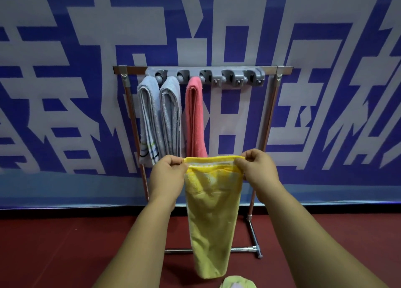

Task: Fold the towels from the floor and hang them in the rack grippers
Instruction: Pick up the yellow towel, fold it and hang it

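A yellow towel [211,214] hangs lengthwise in front of me, folded narrow. My left hand [168,175] pinches its top left corner and my right hand [258,168] pinches its top right corner, stretching the top edge level. Behind it stands a metal rack [271,105] with a grey gripper bar [205,75] along its top. A white striped towel [149,118], a grey towel [171,116] and a pink towel [195,118] hang folded from the three left grippers. The two right grippers hold nothing.
A blue and white banner wall [325,92] rises right behind the rack. The floor [54,244] is dark red. Part of a pale green cloth [237,283] shows at the bottom edge. The rack's foot bar [245,249] lies on the floor.
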`<move>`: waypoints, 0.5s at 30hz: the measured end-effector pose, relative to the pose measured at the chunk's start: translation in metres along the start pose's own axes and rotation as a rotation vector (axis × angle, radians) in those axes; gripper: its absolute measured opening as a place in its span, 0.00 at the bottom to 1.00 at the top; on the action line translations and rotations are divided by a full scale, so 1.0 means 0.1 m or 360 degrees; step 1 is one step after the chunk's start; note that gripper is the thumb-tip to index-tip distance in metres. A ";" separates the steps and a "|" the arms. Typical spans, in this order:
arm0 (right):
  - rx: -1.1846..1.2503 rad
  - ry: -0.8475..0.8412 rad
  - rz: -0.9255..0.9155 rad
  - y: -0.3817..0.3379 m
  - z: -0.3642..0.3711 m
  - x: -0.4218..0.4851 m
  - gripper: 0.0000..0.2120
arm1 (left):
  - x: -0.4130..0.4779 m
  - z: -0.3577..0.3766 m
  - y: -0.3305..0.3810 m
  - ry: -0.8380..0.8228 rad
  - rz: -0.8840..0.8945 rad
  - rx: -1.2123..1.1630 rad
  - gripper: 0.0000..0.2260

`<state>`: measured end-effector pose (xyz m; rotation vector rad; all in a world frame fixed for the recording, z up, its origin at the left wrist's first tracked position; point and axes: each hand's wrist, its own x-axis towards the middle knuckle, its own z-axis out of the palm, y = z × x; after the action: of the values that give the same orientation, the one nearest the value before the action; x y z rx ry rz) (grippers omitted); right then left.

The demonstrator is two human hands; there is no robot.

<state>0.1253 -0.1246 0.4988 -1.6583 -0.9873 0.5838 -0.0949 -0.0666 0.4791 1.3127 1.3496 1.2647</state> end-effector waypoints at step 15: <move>-0.0407 -0.0383 -0.0355 -0.11 0.05 -0.06 0.19 | -0.14 0.16 0.10 -0.0054 0.0116 0.0068 0.05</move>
<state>0.1146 -0.1256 0.5074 -1.6942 -1.4520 0.5316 -0.0765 -0.0791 0.4856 1.4184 1.3220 1.2631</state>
